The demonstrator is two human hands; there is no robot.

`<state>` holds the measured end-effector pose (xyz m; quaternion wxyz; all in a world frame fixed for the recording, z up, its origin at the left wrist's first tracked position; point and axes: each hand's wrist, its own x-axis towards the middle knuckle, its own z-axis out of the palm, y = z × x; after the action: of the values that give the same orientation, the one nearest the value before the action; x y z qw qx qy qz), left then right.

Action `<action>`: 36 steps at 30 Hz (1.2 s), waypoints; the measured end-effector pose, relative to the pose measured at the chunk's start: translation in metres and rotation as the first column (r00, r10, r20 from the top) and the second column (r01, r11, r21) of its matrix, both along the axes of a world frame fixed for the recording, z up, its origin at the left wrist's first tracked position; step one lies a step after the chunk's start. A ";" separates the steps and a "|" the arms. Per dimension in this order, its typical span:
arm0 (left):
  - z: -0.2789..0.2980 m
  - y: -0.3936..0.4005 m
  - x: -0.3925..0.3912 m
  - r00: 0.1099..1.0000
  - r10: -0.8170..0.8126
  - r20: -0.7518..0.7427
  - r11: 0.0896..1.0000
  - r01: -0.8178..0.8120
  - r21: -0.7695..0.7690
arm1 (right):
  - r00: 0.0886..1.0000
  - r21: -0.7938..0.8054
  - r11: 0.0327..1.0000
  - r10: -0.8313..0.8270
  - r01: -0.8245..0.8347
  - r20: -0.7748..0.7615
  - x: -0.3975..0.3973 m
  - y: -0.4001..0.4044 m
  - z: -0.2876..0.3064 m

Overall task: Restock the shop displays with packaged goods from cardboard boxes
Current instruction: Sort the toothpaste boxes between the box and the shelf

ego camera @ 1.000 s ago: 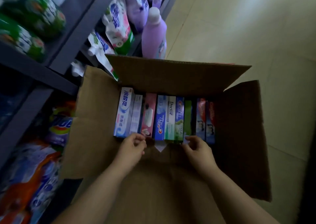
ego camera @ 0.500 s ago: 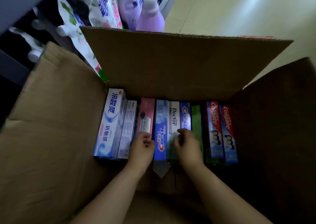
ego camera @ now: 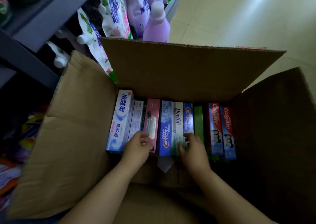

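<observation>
Open carton (ego camera: 80,138) on the floor beside the shelving (ego camera: 34,35), its four flaps folded outward so both hands can reach in from above. Toothpaste boxes (ego camera: 176,126) stand packed on their long edges in a single row against the far wall, long axes running from the near side toward the far flap, printed faces up, so brand names read along their length and each box can be taken by its near end. The left hand (ego camera: 138,148) rests at the near end of the pink box (ego camera: 152,121), fingers loosely curled; whether they pinch it cannot be told. The right hand (ego camera: 191,148) lies over the near ends of the Doctor box (ego camera: 177,119) and Crest box (ego camera: 188,117), fingers blurred and slightly spread, apparently sorting for a grip. Two Colgate boxes (ego camera: 222,126) close the row at right.
</observation>
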<state>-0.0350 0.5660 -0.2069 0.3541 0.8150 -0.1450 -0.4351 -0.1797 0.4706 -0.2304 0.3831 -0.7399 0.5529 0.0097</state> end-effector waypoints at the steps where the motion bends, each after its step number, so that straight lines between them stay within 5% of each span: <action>1: 0.006 0.003 0.004 0.999 0.006 0.035 1.000 -0.005 -0.015 | 1.000 -0.014 1.000 0.002 -0.002 -0.003 -0.001 -0.003 0.004; 4: 0.017 0.017 0.014 0.983 0.127 0.134 0.991 -0.119 -0.068 | 0.994 0.045 0.995 0.088 -0.091 0.060 0.019 -0.003 0.016; 9: 0.024 0.040 0.025 0.951 0.293 0.095 0.954 -0.285 -0.090 | 0.965 0.327 0.926 0.112 -0.188 0.238 0.103 0.028 0.020; 15: 0.027 0.066 0.029 0.927 0.375 0.024 0.921 -0.369 -0.126 | 0.981 0.544 0.826 0.053 -0.149 0.188 0.142 0.053 0.008; 18: 0.031 0.071 0.030 0.924 0.382 -0.016 0.911 -0.379 -0.160 | 0.980 0.533 0.833 0.049 -0.148 0.195 0.144 0.055 0.000; 23: 0.032 0.072 0.032 0.918 0.392 -0.058 0.898 -0.396 -0.191 | 0.953 0.716 0.698 -0.211 -0.007 0.216 0.143 0.057 -0.010; 31: 0.029 0.065 0.030 0.914 0.401 -0.058 0.898 -0.404 -0.174 | 0.898 0.868 0.497 -0.376 -0.014 0.230 0.111 0.037 0.016; 36: 0.026 0.053 0.022 0.921 0.344 -0.182 0.919 -0.370 -0.135 | 0.878 0.874 0.478 -0.377 -0.089 0.295 0.077 0.027 0.036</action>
<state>-0.0127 0.6189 -0.1808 0.5048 0.7590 -0.0018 -0.4113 -0.1022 0.4976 -0.1945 0.8183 -0.3739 0.4287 0.0821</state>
